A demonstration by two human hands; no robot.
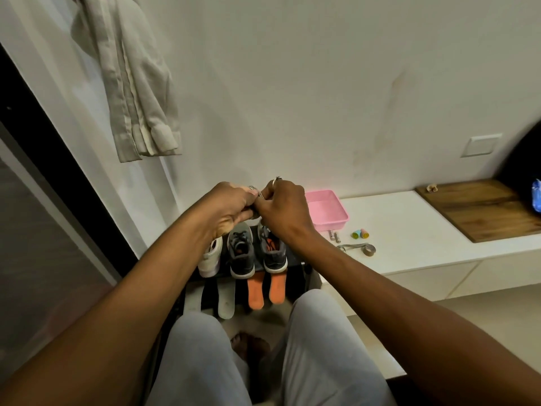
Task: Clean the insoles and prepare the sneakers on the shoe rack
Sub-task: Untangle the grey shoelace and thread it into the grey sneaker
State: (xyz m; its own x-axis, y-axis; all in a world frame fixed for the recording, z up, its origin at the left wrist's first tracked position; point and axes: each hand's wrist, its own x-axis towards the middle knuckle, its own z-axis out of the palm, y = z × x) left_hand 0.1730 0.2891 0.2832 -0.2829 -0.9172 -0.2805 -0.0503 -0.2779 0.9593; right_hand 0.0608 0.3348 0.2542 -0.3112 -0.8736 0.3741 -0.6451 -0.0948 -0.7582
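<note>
Both hands pinch a lace above the rack.
Left hand (234,205) and right hand (281,206) grip it; slipping could topple the grey sneaker (270,247).

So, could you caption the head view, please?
Both hands work a small item above grey sneakers and orange insoles.

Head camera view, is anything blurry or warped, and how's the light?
Head view: wide-angle warp bends the door frame; light is dim and even, no glare; left hand and right hand look soft, so what they pinch is unclear; orange insoles read fine.
</note>
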